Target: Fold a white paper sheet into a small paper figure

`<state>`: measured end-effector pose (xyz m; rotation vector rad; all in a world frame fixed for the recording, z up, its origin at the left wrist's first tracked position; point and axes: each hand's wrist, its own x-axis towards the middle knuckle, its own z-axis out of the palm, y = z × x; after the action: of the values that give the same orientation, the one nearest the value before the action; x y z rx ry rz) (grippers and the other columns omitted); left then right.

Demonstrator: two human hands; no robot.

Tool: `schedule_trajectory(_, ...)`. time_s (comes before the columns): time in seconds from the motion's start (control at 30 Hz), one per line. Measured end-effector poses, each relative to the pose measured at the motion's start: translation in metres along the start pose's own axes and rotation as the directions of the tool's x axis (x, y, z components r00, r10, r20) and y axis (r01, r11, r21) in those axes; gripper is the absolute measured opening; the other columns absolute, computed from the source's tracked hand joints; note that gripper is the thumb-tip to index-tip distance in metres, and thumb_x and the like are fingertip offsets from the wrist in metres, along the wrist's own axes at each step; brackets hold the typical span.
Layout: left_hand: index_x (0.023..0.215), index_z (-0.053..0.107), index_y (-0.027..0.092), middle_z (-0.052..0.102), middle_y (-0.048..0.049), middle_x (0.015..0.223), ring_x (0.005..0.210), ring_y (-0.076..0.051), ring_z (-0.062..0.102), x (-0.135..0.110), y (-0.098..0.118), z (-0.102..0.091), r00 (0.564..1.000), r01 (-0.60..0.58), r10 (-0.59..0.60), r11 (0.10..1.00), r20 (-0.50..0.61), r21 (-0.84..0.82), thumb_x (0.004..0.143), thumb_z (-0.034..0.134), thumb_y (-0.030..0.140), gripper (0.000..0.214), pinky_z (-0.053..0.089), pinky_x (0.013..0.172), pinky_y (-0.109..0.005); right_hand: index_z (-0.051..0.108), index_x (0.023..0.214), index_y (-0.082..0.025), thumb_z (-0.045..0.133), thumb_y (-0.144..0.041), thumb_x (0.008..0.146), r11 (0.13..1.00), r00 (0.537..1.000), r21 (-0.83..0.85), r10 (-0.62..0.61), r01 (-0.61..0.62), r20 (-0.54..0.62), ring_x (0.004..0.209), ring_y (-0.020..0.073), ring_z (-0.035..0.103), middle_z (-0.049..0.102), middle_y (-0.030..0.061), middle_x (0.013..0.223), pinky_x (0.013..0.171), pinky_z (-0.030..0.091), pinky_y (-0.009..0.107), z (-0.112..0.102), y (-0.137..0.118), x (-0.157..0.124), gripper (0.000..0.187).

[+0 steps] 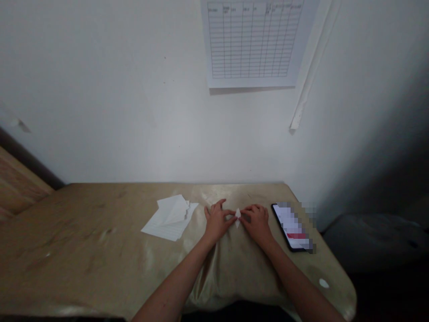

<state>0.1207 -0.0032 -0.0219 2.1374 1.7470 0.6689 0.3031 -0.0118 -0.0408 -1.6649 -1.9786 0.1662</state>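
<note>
A small folded piece of white paper (237, 217) sits on the tan table (100, 241) between my two hands. My left hand (216, 221) pinches its left side with thumb and forefinger, the other fingers spread. My right hand (258, 221) rests on the table with fingers curled, pinching the paper's right side. Both forearms reach in from the bottom edge.
Torn sheets of lined white paper (170, 218) lie left of my hands. A phone (292, 226) with a lit screen lies to the right. A ruled chart (251, 40) hangs on the white wall. A small white scrap (323, 282) lies near the table's right corner.
</note>
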Motion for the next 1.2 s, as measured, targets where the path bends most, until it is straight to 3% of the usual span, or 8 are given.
schedule_trajectory(0.27, 0.114, 0.076, 0.045, 0.045, 0.0003, 0.158, 0.139, -0.036, 0.045, 0.0018, -0.0011, 0.0012, 1.000, -0.023, 0.023, 1.000, 0.003, 0.005, 0.082, 0.080, 0.038, 0.033, 0.006, 0.118, -0.076, 0.077, 0.112, -0.032, 0.071, -0.034, 0.089, 0.999, 0.999, -0.015, 0.031, -0.031, 0.028, 0.124, 0.0315, 0.048, 0.070, 0.0061, 0.119, 0.111, 0.028, 0.054, -0.0017, -0.0028, 0.0007, 0.024)
schedule_trajectory(0.6, 0.104, 0.079, 0.040, 0.053, -0.0024, 0.150, 0.130, -0.033, 0.054, -0.0015, 0.0001, -0.0011, 0.997, -0.058, 0.057, 0.998, -0.045, -0.019, 0.081, 0.082, 0.033, 0.024, 0.008, 0.119, -0.075, 0.076, 0.113, -0.035, 0.069, -0.034, 0.090, 0.999, 0.998, -0.035, 0.038, -0.036, 0.044, 0.125, 0.0309, 0.048, 0.071, 0.0056, 0.119, 0.114, 0.021, 0.058, -0.0080, -0.0071, 0.0000, 0.023)
schedule_trajectory(0.83, 0.103, 0.078, 0.037, 0.053, -0.0020, 0.149, 0.128, -0.028, 0.056, 0.0008, -0.0008, -0.0009, 0.999, -0.031, 0.029, 0.995, -0.017, -0.096, 0.081, 0.081, 0.028, 0.024, 0.007, 0.120, -0.071, 0.074, 0.116, -0.036, 0.069, -0.032, 0.090, 0.999, 0.998, -0.015, 0.052, -0.052, 0.042, 0.126, 0.0306, 0.048, 0.071, 0.0044, 0.120, 0.116, 0.018, 0.060, -0.0047, -0.0067, 0.0001, 0.027)
schedule_trajectory(1.2, 0.095, 0.077, 0.033, 0.056, -0.0002, 0.145, 0.128, -0.026, 0.056, 0.0018, -0.0013, -0.0027, 1.000, -0.008, 0.005, 0.984, -0.016, -0.175, 0.081, 0.078, 0.025, 0.016, 0.003, 0.121, -0.067, 0.074, 0.112, -0.032, 0.067, -0.026, 0.088, 0.998, 0.999, 0.039, -0.040, 0.040, -0.003, 0.124, 0.0317, 0.050, 0.073, 0.0057, 0.116, 0.116, 0.014, 0.065, -0.0021, -0.0038, 0.0001, 0.025)
